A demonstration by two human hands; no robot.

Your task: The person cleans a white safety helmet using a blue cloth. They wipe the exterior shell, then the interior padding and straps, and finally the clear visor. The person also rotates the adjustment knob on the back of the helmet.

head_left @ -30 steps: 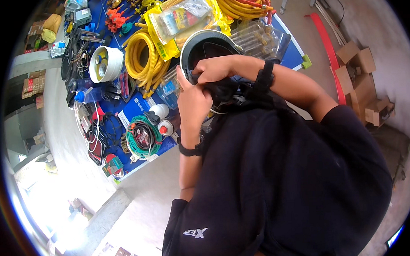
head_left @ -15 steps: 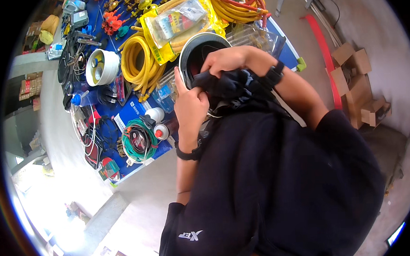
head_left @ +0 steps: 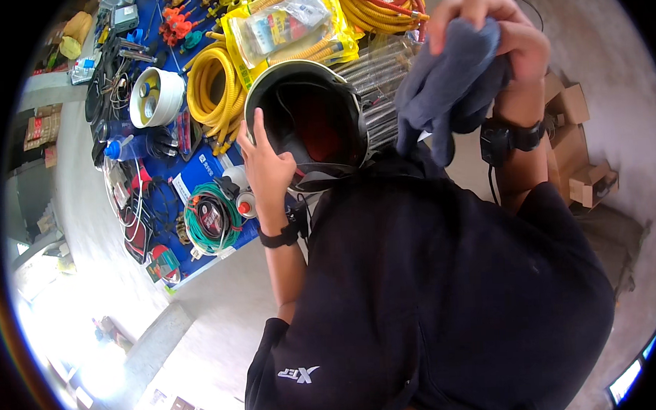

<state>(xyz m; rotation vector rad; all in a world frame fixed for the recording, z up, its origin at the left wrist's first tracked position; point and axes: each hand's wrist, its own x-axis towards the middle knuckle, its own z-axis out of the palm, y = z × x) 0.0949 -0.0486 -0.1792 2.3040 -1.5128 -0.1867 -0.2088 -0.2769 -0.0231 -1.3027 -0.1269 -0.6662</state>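
Note:
A black helmet (head_left: pixel 312 122) with a dark red lining faces me, held against my chest. My left hand (head_left: pixel 265 164) grips its left rim, palm on the shell's edge. My right hand (head_left: pixel 492 29) is raised at the upper right, closed on a crumpled blue-grey cloth (head_left: pixel 447 89) that hangs down beside the helmet. A black band circles each wrist.
A blue sheet (head_left: pixel 197 173) on the ground carries wares: yellow hose coils (head_left: pixel 212 86), a white round fan (head_left: pixel 156 97), a green cable coil (head_left: pixel 211 218), packaged goods (head_left: pixel 293 25), small tools. Cardboard boxes (head_left: pixel 579 153) lie at the right on concrete floor.
My right hand has lifted out of the helmet with the cloth, up and to the right. The helmet's inside now shows. My left hand stays on its rim.

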